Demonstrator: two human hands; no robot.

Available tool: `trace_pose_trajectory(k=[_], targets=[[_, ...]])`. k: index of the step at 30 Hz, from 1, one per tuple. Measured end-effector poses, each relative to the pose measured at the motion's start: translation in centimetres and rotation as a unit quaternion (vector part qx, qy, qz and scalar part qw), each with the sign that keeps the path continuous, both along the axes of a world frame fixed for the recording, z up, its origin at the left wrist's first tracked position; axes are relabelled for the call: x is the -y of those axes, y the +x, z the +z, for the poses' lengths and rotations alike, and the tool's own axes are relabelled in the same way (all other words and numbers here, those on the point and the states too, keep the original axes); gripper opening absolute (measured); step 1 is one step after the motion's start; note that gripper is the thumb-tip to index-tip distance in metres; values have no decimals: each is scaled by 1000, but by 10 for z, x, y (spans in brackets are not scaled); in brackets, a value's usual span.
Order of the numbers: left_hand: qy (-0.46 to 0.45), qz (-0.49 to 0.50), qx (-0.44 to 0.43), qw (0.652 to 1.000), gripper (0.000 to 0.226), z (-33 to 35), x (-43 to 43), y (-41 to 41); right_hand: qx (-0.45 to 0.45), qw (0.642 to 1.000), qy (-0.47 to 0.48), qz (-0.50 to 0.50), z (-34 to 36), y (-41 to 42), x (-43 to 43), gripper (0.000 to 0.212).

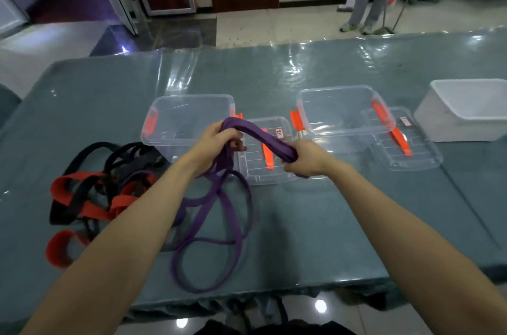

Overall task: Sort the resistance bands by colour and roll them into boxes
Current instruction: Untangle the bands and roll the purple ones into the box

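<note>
Both the left hand (216, 142) and right hand (304, 159) grip a bunched purple rubber resistance band (260, 137), its loops trailing toward the table's (315, 225) near edge.

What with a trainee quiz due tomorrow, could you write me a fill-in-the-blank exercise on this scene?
1. The left hand and right hand both grip bands coloured ____.
2. The tangled pile on the table mixes black bands with ____ ones.
3. The opaque tub at the far right is ____.
Missing words: purple; red; white.
</note>
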State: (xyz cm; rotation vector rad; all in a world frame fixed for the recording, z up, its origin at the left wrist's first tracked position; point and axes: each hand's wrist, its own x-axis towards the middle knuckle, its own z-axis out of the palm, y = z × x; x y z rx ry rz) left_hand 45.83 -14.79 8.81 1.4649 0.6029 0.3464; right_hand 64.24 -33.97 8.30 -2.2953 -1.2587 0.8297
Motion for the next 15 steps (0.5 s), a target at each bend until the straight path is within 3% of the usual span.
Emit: trace_pose_trajectory(k=[2,3,7,9,12,15], targets=[[-98,58,31,993,4,-1,-4,-3,-96,986,82,-106,-20,-6,9,20],[-137,87,37,986,12,-2,-3,-3,-113,975,131,-139,-28,-10,8,21],[-329,154,68,929,36,-10,31,16,-160,968,169,-95,-47,-53,-6,79],[-384,152,66,908,36,-15,49,29,-173,968,153,-100,-60,-72,-10,94],[-406,140,74,900,39,-21,57,38,-145,962,151,-175,-79,-77,-10,80],[-303,70,36,950,31,-25,48,38,-129,954,145,-228,-87,-68,-5,38]])
